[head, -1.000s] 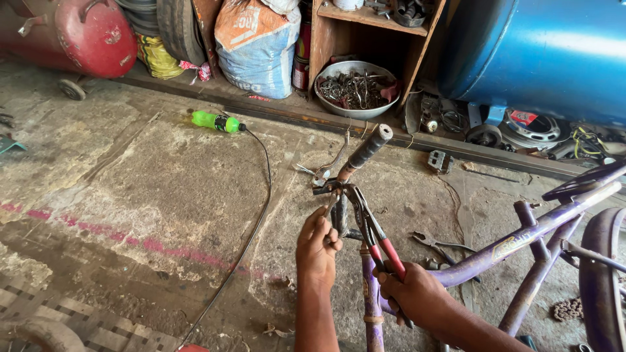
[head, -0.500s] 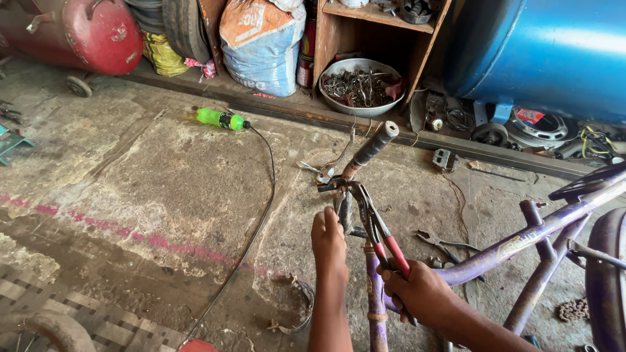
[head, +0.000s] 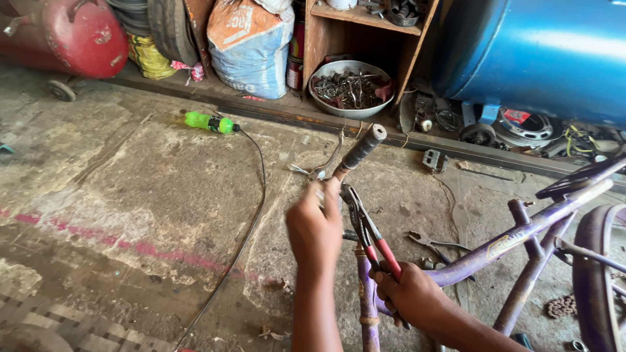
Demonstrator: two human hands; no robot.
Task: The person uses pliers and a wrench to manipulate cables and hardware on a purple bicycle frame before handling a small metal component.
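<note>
A repair workshop: bowl of scrap parts point(head: 352, 89), purple bicycle frame point(head: 521, 238).

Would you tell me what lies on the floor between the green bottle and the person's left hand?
In the head view, only a thin black cable crosses bare concrete between green bottle and left hand.

Your left hand point(head: 315, 228) shows only its back, motion-blurred, so you cannot see what its fingers touch near the handlebar point(head: 360, 148); the spot where the pliers point(head: 366, 229) bite is hidden behind it. Your right hand point(head: 409, 294) covers the lower ends of the red plier handles. The purple frame point(head: 515, 238) runs out of the picture at the right and bottom edges, and the wheel point(head: 596, 280) on the right is cut off too. The far blue tank point(head: 541, 45) and the red tank point(head: 68, 32) at far left are cropped by the top edge. The bits in the metal bowl point(head: 352, 88) are too small to tell apart.
</note>
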